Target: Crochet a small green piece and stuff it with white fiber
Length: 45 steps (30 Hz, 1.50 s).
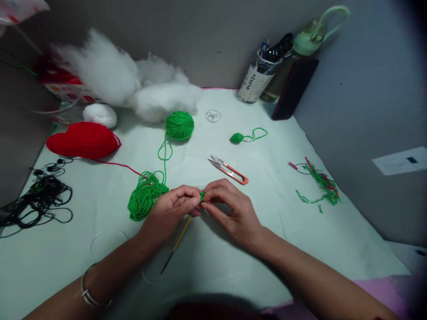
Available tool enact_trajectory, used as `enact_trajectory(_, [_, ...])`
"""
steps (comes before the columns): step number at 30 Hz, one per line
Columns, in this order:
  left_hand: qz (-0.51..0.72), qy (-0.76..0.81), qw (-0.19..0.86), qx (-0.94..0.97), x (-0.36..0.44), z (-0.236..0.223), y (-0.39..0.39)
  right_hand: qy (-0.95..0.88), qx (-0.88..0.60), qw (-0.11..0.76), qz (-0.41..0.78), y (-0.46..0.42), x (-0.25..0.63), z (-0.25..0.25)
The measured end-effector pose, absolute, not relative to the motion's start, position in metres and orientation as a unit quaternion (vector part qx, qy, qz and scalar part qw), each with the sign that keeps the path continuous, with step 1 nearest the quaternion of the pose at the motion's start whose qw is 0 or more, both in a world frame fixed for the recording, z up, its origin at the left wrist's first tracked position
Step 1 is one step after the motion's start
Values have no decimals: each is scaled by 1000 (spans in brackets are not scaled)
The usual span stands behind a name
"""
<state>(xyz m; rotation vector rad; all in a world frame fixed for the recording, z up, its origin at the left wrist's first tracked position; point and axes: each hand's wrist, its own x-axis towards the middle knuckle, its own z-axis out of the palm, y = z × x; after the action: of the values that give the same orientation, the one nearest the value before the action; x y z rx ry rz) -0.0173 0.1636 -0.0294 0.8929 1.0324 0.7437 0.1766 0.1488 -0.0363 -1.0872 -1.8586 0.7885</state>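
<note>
Between my fingertips is a tiny piece of green crochet work (202, 196), mostly covered by the fingers. My left hand (182, 202) pinches it from the left, and my right hand (230, 206) pinches its right side. A crochet hook (181, 236) with a yellow handle slants down toward me from beneath the left fingers; its tip is hidden near the work. Against the left wrist lies a loose heap of green yarn (144, 200), with a strand running up to a green yarn ball (179, 126). Thread snips (230, 170) with orange handles rest beyond the right hand.
A small green crocheted piece (237, 138) with a yarn tail lies farther back. Red yarn (85, 140), a white ball (100, 115) and tangled black cord (42, 195) sit left, below white stuffing (113, 71). Yarn scraps (322, 182) lie right. A pen jar (256, 78), bottle (308, 42) and phone (296, 89) stand behind.
</note>
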Motion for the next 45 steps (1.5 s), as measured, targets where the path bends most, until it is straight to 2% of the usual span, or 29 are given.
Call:
enact_trajectory(11, [417,451,597,516,-14,-36,157,-721,-437,410,348,149,175,-32])
enact_trajectory(23, [379,442,690,431,-11,-31,155,-644,-450,409,464,150,171,-28])
enact_trajectory(40, [364,445,749,331,-6,-26,161,-699,-451,407,377,148,171,-27])
enact_trajectory(45, [367,441,751,327,-4,-26,160,-733,-436,414,318,149,167,-22])
